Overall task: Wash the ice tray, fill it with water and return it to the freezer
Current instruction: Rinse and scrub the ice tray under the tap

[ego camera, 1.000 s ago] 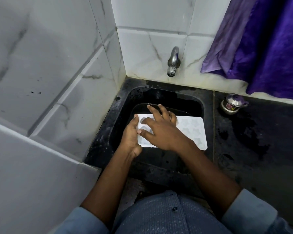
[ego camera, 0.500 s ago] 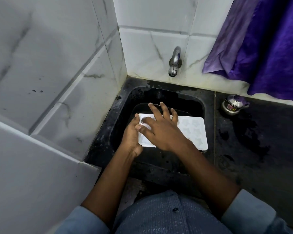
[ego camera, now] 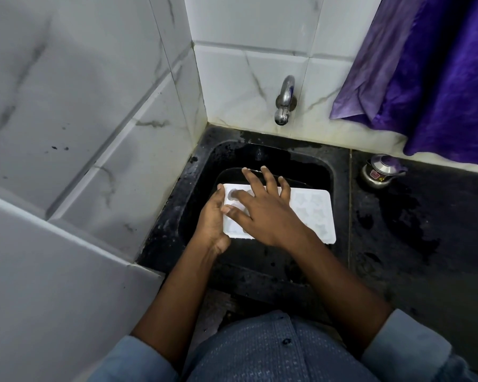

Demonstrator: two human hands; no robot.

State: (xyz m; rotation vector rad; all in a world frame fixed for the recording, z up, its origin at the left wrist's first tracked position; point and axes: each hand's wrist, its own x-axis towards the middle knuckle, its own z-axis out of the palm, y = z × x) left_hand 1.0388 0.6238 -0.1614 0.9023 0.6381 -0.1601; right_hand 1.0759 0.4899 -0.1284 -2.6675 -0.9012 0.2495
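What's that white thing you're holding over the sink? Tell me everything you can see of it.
A white ice tray, a flat rectangle with rounded corners, plastic or silicone by its look, with star-shaped hollows in its top. It lies roughly level, face up, over the black sink. The left hand grips its left end; the right hand rests on it, fingers spread, hiding its middle.
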